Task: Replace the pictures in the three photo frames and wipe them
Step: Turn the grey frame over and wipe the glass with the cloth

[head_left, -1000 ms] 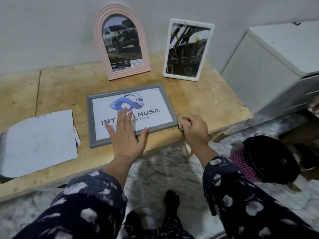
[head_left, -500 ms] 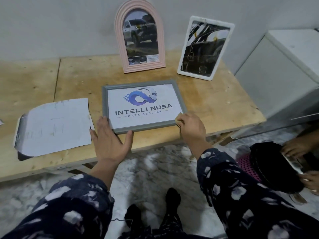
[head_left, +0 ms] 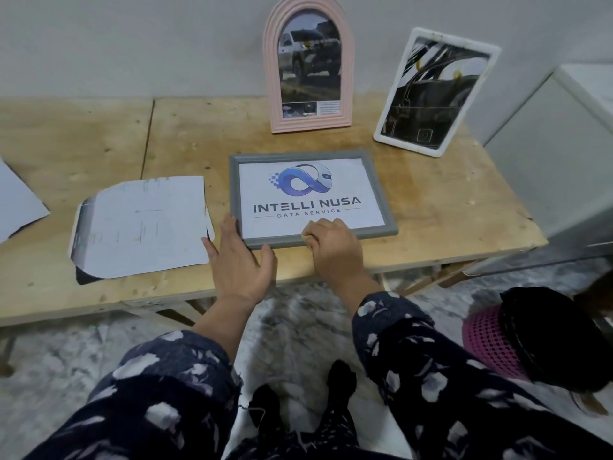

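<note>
A grey photo frame (head_left: 381,190) with a logo picture lies flat on the wooden table (head_left: 447,207). My left hand (head_left: 240,260) is spread against its near left corner, fingers apart, steadying it. My right hand (head_left: 335,249) is closed on a small beige cloth (head_left: 307,236), pressing it on the frame's near edge. Behind stand a pink arched frame (head_left: 310,126) with a truck photo and a white rectangular frame (head_left: 434,91) with a dark photo, both leaning at the wall.
Loose paper sheets (head_left: 142,227) lie left of the grey frame, another sheet (head_left: 16,204) at the far left edge. A grey cabinet (head_left: 547,127) stands right of the table. A pink basket (head_left: 487,340) with a black bag sits on the marble floor.
My right hand with the cloth slid left along the grey frame's near edge. My left hand left the glass and settled at the frame's near left corner.
</note>
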`<state>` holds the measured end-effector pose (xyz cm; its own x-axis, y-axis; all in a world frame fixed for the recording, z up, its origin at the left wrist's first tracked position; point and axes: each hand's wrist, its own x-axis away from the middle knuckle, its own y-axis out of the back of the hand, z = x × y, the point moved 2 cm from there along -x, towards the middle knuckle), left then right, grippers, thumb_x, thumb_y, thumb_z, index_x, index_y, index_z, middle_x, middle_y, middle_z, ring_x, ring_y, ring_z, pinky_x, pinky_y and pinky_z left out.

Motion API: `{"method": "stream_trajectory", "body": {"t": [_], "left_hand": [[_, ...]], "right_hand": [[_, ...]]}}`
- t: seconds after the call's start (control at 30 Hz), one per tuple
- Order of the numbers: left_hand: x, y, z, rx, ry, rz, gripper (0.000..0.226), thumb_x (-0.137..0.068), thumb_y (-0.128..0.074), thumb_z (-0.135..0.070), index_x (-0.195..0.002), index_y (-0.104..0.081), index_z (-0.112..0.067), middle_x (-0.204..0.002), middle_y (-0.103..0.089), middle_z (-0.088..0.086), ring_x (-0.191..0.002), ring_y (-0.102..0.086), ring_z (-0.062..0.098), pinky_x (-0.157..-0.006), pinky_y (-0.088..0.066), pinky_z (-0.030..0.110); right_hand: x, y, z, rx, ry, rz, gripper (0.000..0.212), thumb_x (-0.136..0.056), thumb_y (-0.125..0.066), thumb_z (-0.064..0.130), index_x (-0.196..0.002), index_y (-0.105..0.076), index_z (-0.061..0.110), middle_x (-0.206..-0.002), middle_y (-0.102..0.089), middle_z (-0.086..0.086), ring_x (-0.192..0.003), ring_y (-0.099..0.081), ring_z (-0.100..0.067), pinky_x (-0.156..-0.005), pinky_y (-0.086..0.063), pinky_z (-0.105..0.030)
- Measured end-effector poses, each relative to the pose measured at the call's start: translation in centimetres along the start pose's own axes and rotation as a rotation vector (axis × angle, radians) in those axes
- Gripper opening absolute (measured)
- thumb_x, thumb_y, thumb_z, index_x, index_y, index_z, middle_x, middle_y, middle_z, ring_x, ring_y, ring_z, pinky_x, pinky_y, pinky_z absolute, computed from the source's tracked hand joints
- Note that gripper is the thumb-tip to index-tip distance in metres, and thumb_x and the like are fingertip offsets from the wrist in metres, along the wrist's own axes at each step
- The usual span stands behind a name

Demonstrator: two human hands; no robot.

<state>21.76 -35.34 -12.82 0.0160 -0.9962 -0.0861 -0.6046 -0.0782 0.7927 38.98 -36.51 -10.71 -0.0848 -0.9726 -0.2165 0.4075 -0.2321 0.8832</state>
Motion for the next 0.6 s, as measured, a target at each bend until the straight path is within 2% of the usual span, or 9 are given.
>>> {"method": "stream_trajectory", "body": {"t": [0.1, 0.17, 0.23, 0.3, 0.37, 0.47, 0.5, 0.6], "left_hand": [[0.0, 0.5, -0.2, 0.106, 0.035, 0.019, 0.068, -0.086, -0.044, -0.034, -0.145, -0.024, -0.006, -0.141, -0.045, 0.009, -0.133, -0.036, 0.025, -0.12, 0.004, 0.044], [0.0, 0.7, -0.1, 0.219, 0.102, 0.042, 0.06, -0.092, -0.046, -0.021, -0.147, -0.024, -0.008, -0.145, -0.042, 0.007, -0.139, -0.021, 0.029, -0.119, -0.008, 0.049], [-0.3, 1.1, 0.3, 0.34, 0.196, 0.065, 0.054, -0.094, -0.042, -0.02, -0.146, -0.027, -0.016, -0.147, -0.041, 0.002, -0.143, -0.013, 0.033, -0.114, -0.022, 0.052], [-0.9, 1.4, 0.7, 0.472, 0.299, 0.073, 0.047, -0.096, -0.035, -0.025, -0.143, -0.033, -0.02, -0.142, -0.046, 0.002, -0.141, -0.022, 0.031, -0.112, -0.027, 0.046], [-1.5, 1.9, 0.7, 0.491, 0.335, 0.106, 0.044, -0.102, -0.026, -0.032, -0.143, -0.032, -0.019, -0.139, -0.048, 0.005, -0.133, -0.036, 0.028, -0.106, -0.03, 0.038], [-2.6, 3.6, 0.5, 0.34, 0.308, 0.117, 0.048, -0.103, -0.027, -0.035, -0.147, -0.026, -0.016, -0.136, -0.052, 0.01, -0.123, -0.05, 0.031, -0.1, -0.036, 0.038], [-3.1, 3.9, 0.5, 0.29, 0.304, 0.114, 0.048, -0.102, -0.031, -0.034, -0.147, -0.026, -0.016, -0.136, -0.054, 0.01, -0.122, -0.051, 0.03, -0.101, -0.038, 0.039], [-4.9, 4.5, 0.5, 0.179, 0.274, 0.089, 0.047, -0.098, -0.044, -0.028, -0.143, -0.034, -0.017, -0.136, -0.055, 0.003, -0.121, -0.054, 0.025, -0.101, -0.043, 0.04]], "right_hand": [[-0.4, -1.1, 2.9, -0.06, 0.06, 0.115, 0.021, -0.087, -0.045, 0.014, -0.08, -0.065, 0.015, -0.076, -0.055, 0.006, -0.072, -0.038, -0.017, -0.063, -0.029, -0.031], [-0.9, -1.6, 4.4, -0.053, 0.074, 0.201, 0.022, -0.092, -0.046, 0.015, -0.093, -0.068, 0.016, -0.09, -0.063, 0.002, -0.082, -0.046, -0.02, -0.069, -0.034, -0.032], [-1.4, -2.2, 6.3, -0.075, 0.073, 0.258, 0.024, -0.092, -0.047, 0.014, -0.098, -0.07, 0.017, -0.098, -0.065, 0.0, -0.09, -0.051, -0.022, -0.076, -0.04, -0.034], [-1.7, -2.7, 7.8, -0.179, 0.021, 0.347, 0.025, -0.087, -0.049, 0.01, -0.092, -0.072, 0.016, -0.094, -0.067, -0.003, -0.089, -0.056, -0.023, -0.08, -0.046, -0.038], [-2.1, -2.9, 8.1, -0.414, -0.118, 0.423, 0.022, -0.083, -0.052, 0.008, -0.086, -0.073, 0.013, -0.087, -0.071, -0.005, -0.082, -0.063, -0.024, -0.078, -0.052, -0.041], [-3.2, -1.9, 8.1, -0.621, -0.317, 0.436, 0.019, -0.088, -0.056, 0.014, -0.095, -0.073, 0.015, -0.09, -0.072, -0.002, -0.065, -0.062, -0.016, -0.061, -0.052, -0.032], [-3.9, -1.4, 7.7, -0.64, -0.347, 0.426, 0.019, -0.09, -0.057, 0.015, -0.1, -0.073, 0.015, -0.093, -0.071, -0.001, -0.065, -0.059, -0.013, -0.061, -0.048, -0.027], [-6.6, 0.4, 6.7, -0.576, -0.316, 0.418, 0.021, -0.091, -0.06, 0.016, -0.108, -0.071, 0.012, -0.093, -0.066, 0.002, -0.08, -0.057, -0.011, -0.075, -0.044, -0.023]]}}
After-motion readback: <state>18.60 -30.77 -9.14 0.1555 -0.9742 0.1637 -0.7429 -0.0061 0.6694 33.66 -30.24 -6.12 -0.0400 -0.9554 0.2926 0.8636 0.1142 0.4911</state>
